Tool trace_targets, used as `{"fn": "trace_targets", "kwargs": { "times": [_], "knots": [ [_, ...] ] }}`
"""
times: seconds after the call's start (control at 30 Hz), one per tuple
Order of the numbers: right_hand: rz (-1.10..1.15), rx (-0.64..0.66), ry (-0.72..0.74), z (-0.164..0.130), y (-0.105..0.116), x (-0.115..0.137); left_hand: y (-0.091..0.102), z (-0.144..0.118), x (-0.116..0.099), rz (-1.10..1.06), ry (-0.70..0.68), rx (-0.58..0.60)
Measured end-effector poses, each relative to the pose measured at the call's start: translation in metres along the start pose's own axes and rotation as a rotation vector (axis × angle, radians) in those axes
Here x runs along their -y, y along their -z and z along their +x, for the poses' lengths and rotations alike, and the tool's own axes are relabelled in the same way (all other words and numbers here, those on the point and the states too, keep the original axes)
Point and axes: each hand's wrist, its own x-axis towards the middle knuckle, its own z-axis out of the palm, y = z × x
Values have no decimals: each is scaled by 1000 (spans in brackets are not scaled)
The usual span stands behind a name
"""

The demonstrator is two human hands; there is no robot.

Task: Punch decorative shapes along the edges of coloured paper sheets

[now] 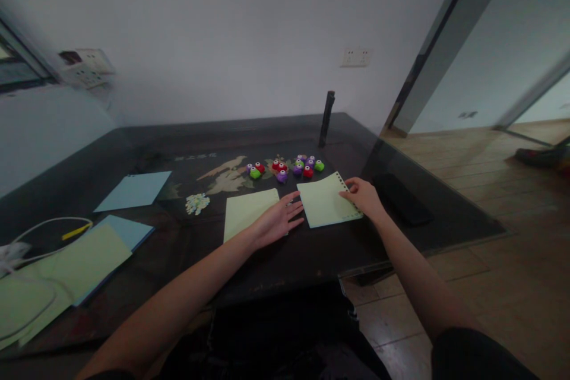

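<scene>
My right hand pinches the hole-punched right edge of a pale yellow-green loose-leaf sheet, whose upper corner lifts a little. Fingers stretched out and palm turned inward, my left hand is open beside that sheet's left edge; whether the fingertips touch it I cannot tell. A second pale sheet lies under and left of my left hand, which hides part of it. Just beyond the sheets sit several small red, green and purple toys with big eyes. Left of the sheets is a small pile of pale pieces.
Blue paper and a stack of yellow-green paper lie on the dark table at left, near a white cable and a yellow pen-like item. A black post rises behind; a dark flat object lies right.
</scene>
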Motion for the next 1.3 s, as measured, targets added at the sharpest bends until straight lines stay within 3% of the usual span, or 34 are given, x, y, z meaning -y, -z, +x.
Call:
{"fn": "trace_targets", "kwargs": {
  "times": [0.5, 0.8, 0.93, 1.03, 1.2, 1.3],
  "knots": [
    [-119, -31, 108, 3, -5, -11, 1, -1, 2, 36, -15, 30],
    [-87, 20, 89, 5, -4, -16, 2, 0, 5, 94, -49, 45],
    [-98, -2, 154, 10, 0, -10, -1, -2, 11, 251, -130, 47],
    [-125, 15, 237, 22, 0, 0, -2, -5, 17, 500, -229, 60],
    [-261, 96, 286, 41, -12, 17, -5, -13, 25, 938, -437, 102],
    [-313, 105, 286, 42, -21, 21, -4, -17, 30, 1007, -460, 157]
  ]
}}
